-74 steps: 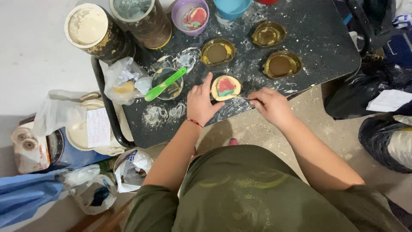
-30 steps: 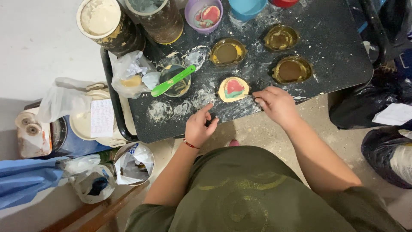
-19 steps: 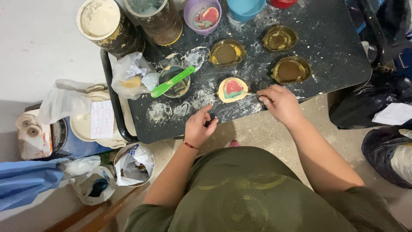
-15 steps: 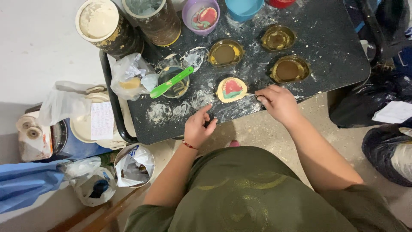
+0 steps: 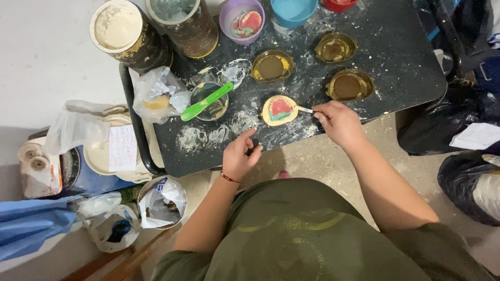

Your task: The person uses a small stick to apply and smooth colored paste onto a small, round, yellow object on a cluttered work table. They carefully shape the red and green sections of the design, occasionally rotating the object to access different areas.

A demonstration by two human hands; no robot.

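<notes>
My right hand (image 5: 337, 120) grips a thin metal tool (image 5: 304, 110) whose tip touches a round yellow mould (image 5: 279, 110) holding a red and green piece on the black tray table (image 5: 396, 57). My left hand (image 5: 240, 154) rests at the table's near edge, fingers curled around a small dark thing that I cannot make out. A glass cup (image 5: 208, 101) with a green spatula (image 5: 207, 102) across it stands left of the mould.
Three brass-coloured rings (image 5: 272, 65) (image 5: 336, 48) (image 5: 349, 85) lie further back. Two large tins (image 5: 126, 32) (image 5: 183, 18), a purple bowl (image 5: 241, 18), a blue bowl (image 5: 294, 9) and a plastic bag (image 5: 156, 93) crowd the far left. Buckets and bags (image 5: 156, 203) sit on the floor, left.
My left hand has left the mould and drawn back to the table's near edge. My right hand has brought the tool's tip up to the mould.
</notes>
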